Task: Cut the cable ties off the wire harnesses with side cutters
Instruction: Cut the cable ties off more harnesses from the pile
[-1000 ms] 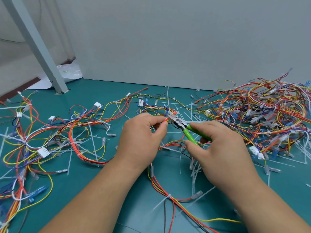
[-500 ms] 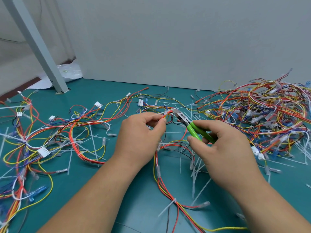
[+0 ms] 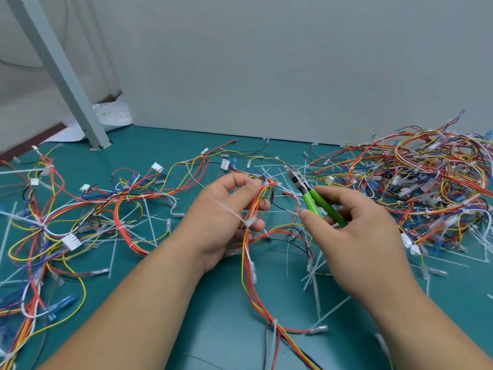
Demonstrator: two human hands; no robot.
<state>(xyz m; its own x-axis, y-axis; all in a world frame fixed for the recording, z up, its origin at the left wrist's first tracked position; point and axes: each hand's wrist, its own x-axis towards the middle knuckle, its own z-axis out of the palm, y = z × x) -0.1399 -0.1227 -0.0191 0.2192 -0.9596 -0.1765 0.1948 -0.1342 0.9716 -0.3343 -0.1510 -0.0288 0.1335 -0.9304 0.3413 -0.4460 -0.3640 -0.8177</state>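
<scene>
left hand [image 3: 221,222]: we see it held over the middle of the desk [image 3: 218,329], fingers curled round a harness [image 3: 246,265], with thumb and forefinger pinching the wires near their top end.
harness: a bundle of red, yellow and orange wires. It runs up through the left hand from a loop that lies on the desk toward the near edge, between the two forearms.
cable tie [image 3: 249,222]: white, cinched round the held harness just beside the left fingers (its thin tail lies across the back of that hand).
right hand [image 3: 357,236]: we see its fingers wrapped round the green handles of the side cutters [image 3: 312,200], with the thumb on the near side.
side cutters: the nose points up and away toward the far edge, just right of the left fingertips and apart from the held wires. We cannot tell whether the blades are parted.
pile of harnesses [image 3: 426,182]: a thick tangle heaped at the right edge of the desk, reaching back to the wall [image 3: 266,62].
spread harnesses [image 3: 66,217]: flatter loops with white connectors, lying along the left edge.
loose ties [image 3: 314,284]: white strips scattered on the desk under and around both hands, thickest below the right hand.
post [image 3: 61,73]: a grey slanted bar standing at the far left corner, with a white sheet [image 3: 114,117] behind its foot.
</scene>
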